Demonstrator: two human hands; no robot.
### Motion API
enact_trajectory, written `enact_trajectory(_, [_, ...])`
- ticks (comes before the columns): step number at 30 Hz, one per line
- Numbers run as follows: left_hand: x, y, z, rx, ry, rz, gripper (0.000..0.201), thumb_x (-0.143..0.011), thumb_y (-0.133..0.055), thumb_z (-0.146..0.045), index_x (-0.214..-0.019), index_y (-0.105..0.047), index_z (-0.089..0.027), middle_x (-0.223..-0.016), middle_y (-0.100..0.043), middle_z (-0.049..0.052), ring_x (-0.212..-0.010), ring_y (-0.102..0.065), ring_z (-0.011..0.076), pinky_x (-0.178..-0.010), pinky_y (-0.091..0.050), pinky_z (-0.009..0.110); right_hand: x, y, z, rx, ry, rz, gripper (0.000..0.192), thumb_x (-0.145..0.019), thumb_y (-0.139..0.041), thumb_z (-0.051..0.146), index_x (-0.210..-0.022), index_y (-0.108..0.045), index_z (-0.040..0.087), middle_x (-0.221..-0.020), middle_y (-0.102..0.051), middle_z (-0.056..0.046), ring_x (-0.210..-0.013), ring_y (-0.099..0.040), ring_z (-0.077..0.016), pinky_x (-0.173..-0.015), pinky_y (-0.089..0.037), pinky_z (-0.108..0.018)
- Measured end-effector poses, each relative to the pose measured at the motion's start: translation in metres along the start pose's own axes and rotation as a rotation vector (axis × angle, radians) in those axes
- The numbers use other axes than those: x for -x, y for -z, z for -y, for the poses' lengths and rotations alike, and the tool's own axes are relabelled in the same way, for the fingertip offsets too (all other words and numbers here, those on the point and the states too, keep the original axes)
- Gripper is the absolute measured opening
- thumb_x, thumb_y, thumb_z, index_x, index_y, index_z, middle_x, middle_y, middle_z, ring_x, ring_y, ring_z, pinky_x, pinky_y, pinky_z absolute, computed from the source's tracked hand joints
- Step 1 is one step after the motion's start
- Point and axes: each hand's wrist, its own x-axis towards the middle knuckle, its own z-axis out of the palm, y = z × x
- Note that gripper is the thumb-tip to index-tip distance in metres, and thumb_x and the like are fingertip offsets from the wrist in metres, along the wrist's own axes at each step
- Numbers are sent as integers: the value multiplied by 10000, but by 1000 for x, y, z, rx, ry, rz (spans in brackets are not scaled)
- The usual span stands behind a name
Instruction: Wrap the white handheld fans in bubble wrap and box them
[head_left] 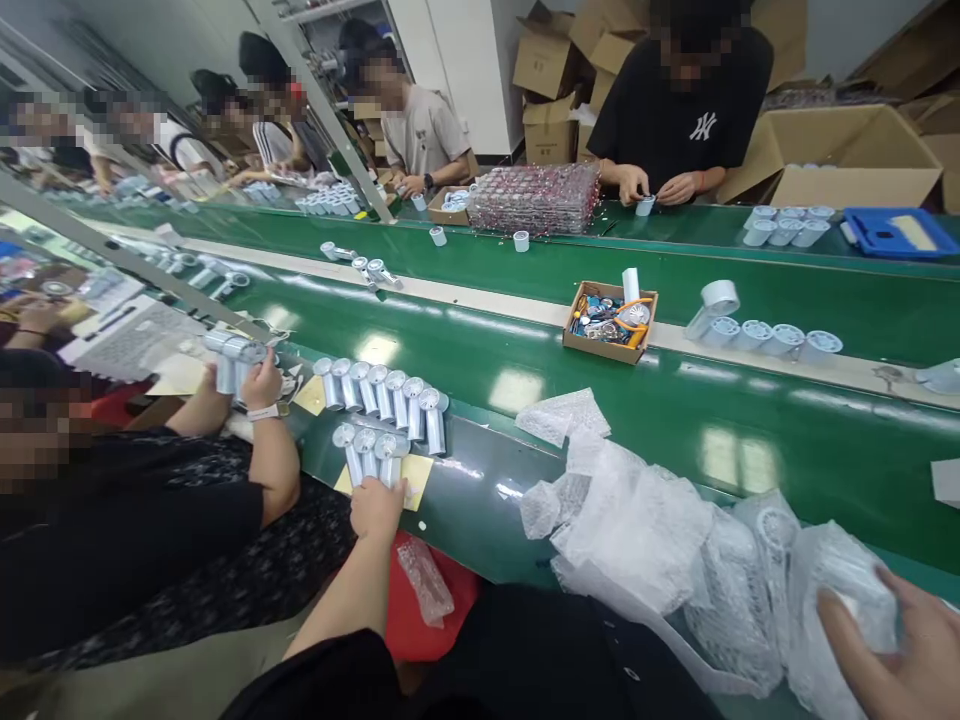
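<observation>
Co-worker hand (262, 382): at far left, holds a bundle of fans (232, 362) above the table edge.
Fan rows: 7 fans (382, 396) lie side by side on the green belt (750, 440); 3 fans (367, 452) lie just below them, on a yellow sheet (417, 474).
Left hand (377, 508): fingers curled, touches the lower ends of the 3 fans.
Box (610, 321): small, with tools, farther back on the belt.
Bubble wrap (637, 520): loose heap on the belt edge.
Right hand (900, 650): grasps a wrapped fan (840, 585) at the right end of the heap.

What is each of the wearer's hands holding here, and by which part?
The left hand grips the handle ends of the small fans in the near row. The right hand clasps the end of a bubble-wrapped bundle.
</observation>
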Motion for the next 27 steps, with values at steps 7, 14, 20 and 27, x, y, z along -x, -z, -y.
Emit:
enact_trajectory(7, [6,23,-1,112,-36,76,399,-757,-522,-554,-778,-643,-175,-848,-700,158,-910,-657,394,-722,-509,443,40,-44,100,-411,138,359,317,-743,-682,527,-894,-712,250,-859,-697,-74,-795,-641,-258,-706,-509,-385])
enact_trajectory(14, [171,30,-88,1186,-324,707,401,-699,-671,-567,-809,-617,-185,-682,-633,1,-586,-565,153,-561,-473,268,25,-117,167,-1182,-451,934,578,-619,-837,553,-1053,-664,212,-1075,-708,-85,-964,-673,-237,-795,-538,-351])
enact_trajectory(20, [198,-1,-251,682,-616,695,490,-955,-333,-521,-773,-611,-161,-712,-674,71,-640,-641,167,-599,-479,265,-29,-89,143,-1359,-415,444,473,-666,-811,540,-967,-668,204,-932,-748,-47,-807,-693,-210,-735,-589,-370])
enact_trajectory(27, [165,-46,-326,418,-545,553,148,-718,-713,-210,-823,-646,-129,-1022,-702,222,-1085,-634,325,-865,-445,372,-41,-22,81,-1204,-511,407,499,-661,-836,489,-1028,-631,220,-787,-726,-21,-596,-665,-167,-563,-579,-303])
